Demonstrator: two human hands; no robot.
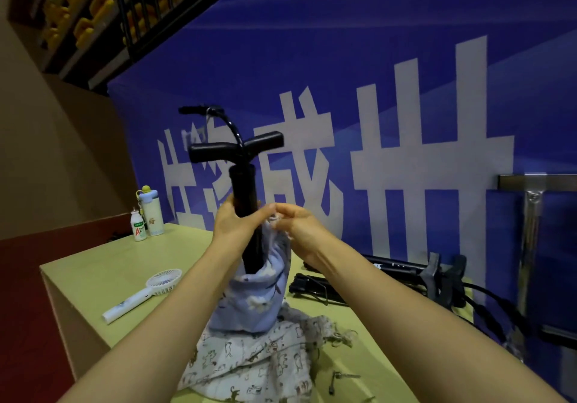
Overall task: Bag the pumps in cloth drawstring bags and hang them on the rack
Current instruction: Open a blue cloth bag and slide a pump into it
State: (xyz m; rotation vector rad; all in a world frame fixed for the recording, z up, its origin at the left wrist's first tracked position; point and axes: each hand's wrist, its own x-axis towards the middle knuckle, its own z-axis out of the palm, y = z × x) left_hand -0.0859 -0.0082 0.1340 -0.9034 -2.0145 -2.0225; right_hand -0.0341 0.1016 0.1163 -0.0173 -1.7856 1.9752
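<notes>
ok so middle of the frame: a black hand pump (245, 190) w/ a t-shaped grip stands upright, its bottom end down inside a pale blue cloth drawstring bag (249, 302) w/ a dark and white print. the bag sits on a heap of cream cloth bags (249, 365) printed w/ little animals, all on a yellow-green tabletop (93, 265). the pump's thin black hose (229, 124) loops up over the grip toward the upper left.

left hand (232, 224) is wrapped round the pump barrel just above the bag mouth, fingers (260, 213) curled across the front of it. right hand (296, 224) is right beside it, pinching the frayed rim of the bag next to the barrel. can't tell if it's got the string or just the cloth edge.

writing: the bg is a big blue banner (406, 90) w/ huge white chinese characters. the middle one looks like 成, the rest are cut off or hidden behind the pump. left of centre, at the far table edge, there's a small white bottle (138, 226) w/ a green label and red letters, reads "ad" afaict. just beside it is a pale tumbler (152, 212) w/ a blue lid and yellow knob; the tiny picture on it is too small to make out.

a white handheld fan (146, 293) lies flat on the table, lower left. on the right more black pumps (390, 270) lie along the banner, one w/ white print that's too blurry to read. a steel rack post (530, 230) stands at the right edge. upper left has dark shelves w/ yellow blocks (93, 5).
</notes>
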